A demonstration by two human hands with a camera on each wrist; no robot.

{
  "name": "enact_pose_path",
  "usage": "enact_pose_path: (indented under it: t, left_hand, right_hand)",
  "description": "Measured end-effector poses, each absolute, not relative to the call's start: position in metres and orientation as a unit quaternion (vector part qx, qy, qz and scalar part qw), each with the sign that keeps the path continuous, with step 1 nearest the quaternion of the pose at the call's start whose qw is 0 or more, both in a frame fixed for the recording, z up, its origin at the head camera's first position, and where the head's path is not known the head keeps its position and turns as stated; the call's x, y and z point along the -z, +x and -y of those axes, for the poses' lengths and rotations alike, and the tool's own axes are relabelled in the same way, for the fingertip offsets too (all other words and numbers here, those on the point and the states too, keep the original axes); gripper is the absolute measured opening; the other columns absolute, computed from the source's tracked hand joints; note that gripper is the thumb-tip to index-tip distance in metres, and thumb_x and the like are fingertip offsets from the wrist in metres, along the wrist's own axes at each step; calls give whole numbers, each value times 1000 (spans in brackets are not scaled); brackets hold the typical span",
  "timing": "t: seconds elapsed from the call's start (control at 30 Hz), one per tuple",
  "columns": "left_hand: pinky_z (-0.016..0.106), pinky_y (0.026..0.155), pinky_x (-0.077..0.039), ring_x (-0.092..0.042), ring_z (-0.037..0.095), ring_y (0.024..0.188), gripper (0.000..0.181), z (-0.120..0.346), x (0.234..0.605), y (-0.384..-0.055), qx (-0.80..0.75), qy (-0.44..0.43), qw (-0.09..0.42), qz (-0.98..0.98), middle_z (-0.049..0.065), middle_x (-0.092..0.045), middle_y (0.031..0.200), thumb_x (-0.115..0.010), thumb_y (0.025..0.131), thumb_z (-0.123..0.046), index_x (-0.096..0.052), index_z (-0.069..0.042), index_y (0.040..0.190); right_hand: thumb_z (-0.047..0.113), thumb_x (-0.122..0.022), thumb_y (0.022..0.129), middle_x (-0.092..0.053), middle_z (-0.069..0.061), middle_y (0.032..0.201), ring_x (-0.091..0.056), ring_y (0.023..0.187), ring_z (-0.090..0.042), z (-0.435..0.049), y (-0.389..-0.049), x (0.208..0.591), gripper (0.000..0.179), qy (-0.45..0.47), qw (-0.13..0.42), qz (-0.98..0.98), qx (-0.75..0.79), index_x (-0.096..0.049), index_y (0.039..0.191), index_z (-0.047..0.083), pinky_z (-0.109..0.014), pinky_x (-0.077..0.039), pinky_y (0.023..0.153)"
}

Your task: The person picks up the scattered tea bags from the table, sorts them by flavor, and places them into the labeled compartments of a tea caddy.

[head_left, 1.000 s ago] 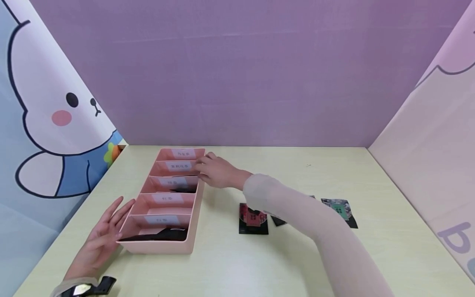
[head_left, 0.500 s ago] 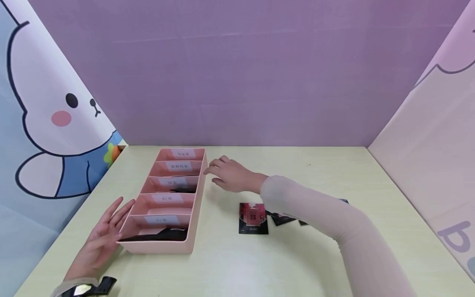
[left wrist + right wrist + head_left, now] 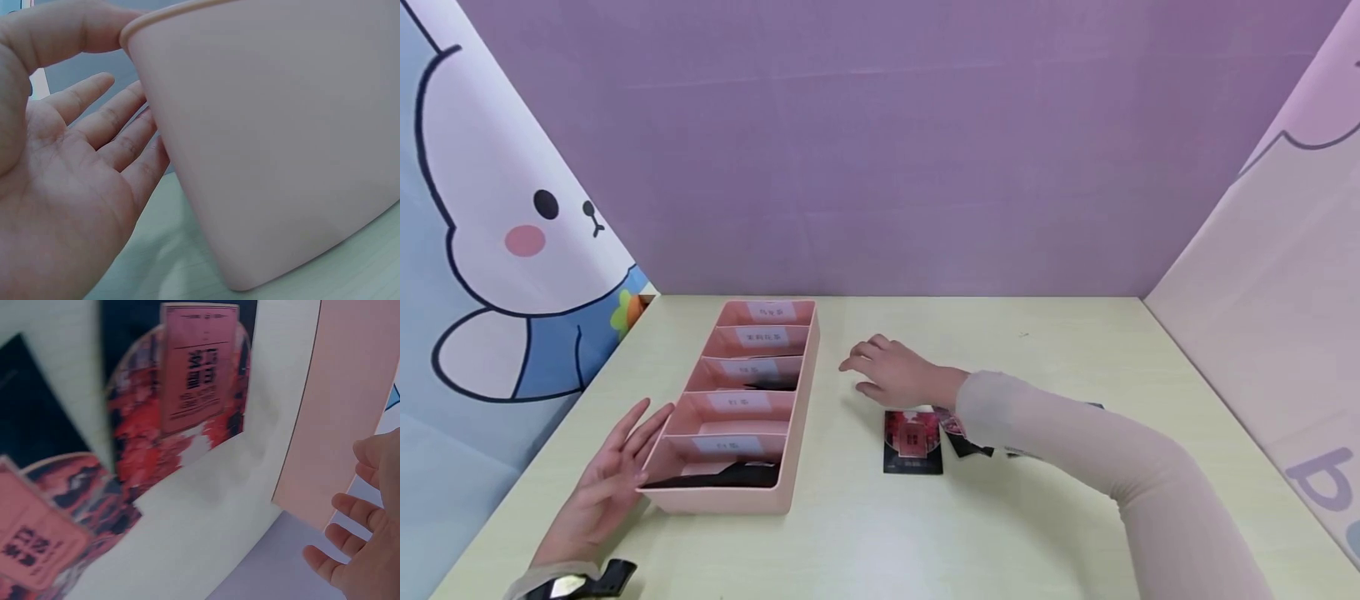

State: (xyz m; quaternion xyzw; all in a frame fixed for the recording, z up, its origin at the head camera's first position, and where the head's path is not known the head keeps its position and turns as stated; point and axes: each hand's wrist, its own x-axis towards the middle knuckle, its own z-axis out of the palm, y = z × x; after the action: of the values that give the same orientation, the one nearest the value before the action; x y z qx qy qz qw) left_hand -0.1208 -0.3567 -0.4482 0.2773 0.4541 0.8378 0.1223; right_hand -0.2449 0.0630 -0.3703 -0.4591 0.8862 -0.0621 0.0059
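A long pink box (image 3: 799,425) with several labelled compartments stands left of the table's middle. My left hand (image 3: 598,492) is at its near left corner; in the left wrist view the thumb (image 3: 81,28) touches the rim and straight fingers lie along the wall. Black packets sit in the front compartment (image 3: 722,477) and the middle compartment (image 3: 775,386). My right hand (image 3: 898,375), empty with fingers loosely spread, hovers right of the box. Just below it lies a red-and-black sachet (image 3: 912,442). A second sachet (image 3: 44,512) beside that one is partly under my sleeve in the head view.
The right sleeve (image 3: 1060,433) covers most of the other packets on the table (image 3: 880,542). A purple backdrop (image 3: 895,167) rises behind the table, with printed panels on the left (image 3: 520,208) and right (image 3: 1262,333).
My right hand has drawn away from the box's far right side, moving right and nearer to me, above the red sachet. My left hand and the box have stayed put.
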Motion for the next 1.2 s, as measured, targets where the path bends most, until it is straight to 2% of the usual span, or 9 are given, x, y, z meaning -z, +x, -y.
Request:
enact_pose_path:
  t: [0.27, 0.5, 0.73, 0.93, 1.03, 1.2]
  left_hand:
    - [22, 110, -30, -26, 6, 146, 81, 356, 449, -121, -834, 297, 129, -446, -2, -29, 162, -15, 91, 21, 8, -15, 160]
    - [23, 110, -31, -27, 6, 145, 80, 355, 447, -121, -837, 292, 129, -445, -3, -30, 161, -16, 91, 19, 7, -15, 160]
    - [23, 111, -30, -27, 6, 146, 82, 357, 449, -121, -838, 290, 130, -444, -2, -31, 161, -14, 90, 21, 3, -17, 161]
    - [22, 110, -30, -27, 5, 145, 82, 357, 449, -121, -835, 287, 129, -452, -3, -31, 161, -15, 91, 20, 6, -17, 160]
    - [22, 110, -30, -28, 5, 145, 81, 357, 449, -121, -834, 284, 127, -456, -4, -31, 160, -16, 91, 19, 8, -16, 160]
    - [22, 111, -30, -27, 7, 146, 80, 358, 451, -122, -834, 294, 125, -450, -3, -30, 161, -16, 91, 19, 4, -16, 161]
  right_hand:
    - [30, -56, 102, -50, -10, 141, -43, 128, -29, -88, -238, 378, 45, -431, 45, -900, 53, -49, 143, 14, -47, -41, 102]
    - [39, -57, 100, -49, -13, 142, -43, 127, -31, -112, -230, 391, 53, -412, 74, -907, 37, -48, 145, 11, -52, -39, 101]
    - [50, -62, 95, -50, -14, 135, -43, 119, -31, -132, -219, 393, 61, -395, 103, -913, 30, -54, 138, 8, -52, -36, 99]
    - [53, -67, 90, -48, -14, 132, -42, 116, -30, -141, -214, 397, 66, -383, 112, -916, 41, -56, 136, 7, -52, -34, 100]
    - [52, -70, 88, -50, -13, 129, -42, 112, -29, -143, -214, 401, 63, -381, 104, -917, 57, -59, 132, 8, -51, -35, 97]
    - [47, -74, 86, -53, -10, 124, -43, 106, -26, -141, -213, 404, 51, -380, 101, -916, 83, -65, 120, 10, -47, -38, 90]
